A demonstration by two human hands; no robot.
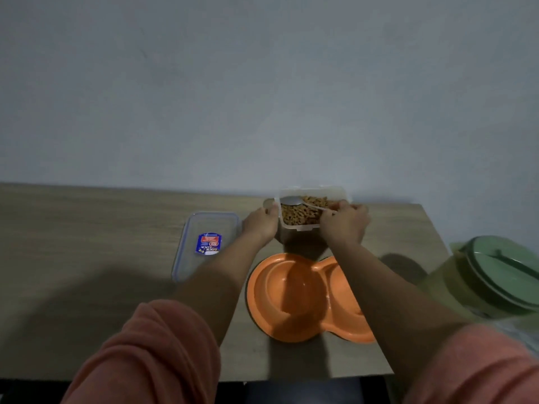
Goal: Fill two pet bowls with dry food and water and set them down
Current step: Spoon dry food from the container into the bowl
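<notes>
A clear plastic container (300, 227) full of brown dry food (300, 212) stands at the back of the wooden table (87, 243). My left hand (261, 223) grips its left side. Over its right rim, my right hand (344, 224) pinches the handle of a metal spoon (291, 200), whose bowl lies on the food at the far left corner. An orange double pet bowl (294, 295) sits nearer to me, between my forearms; both of its hollows look empty.
The container's clear lid (204, 243) with a blue label lies flat to the left. A large jar with a green lid (495, 275) stands at the table's right end. A grey wall runs behind the table.
</notes>
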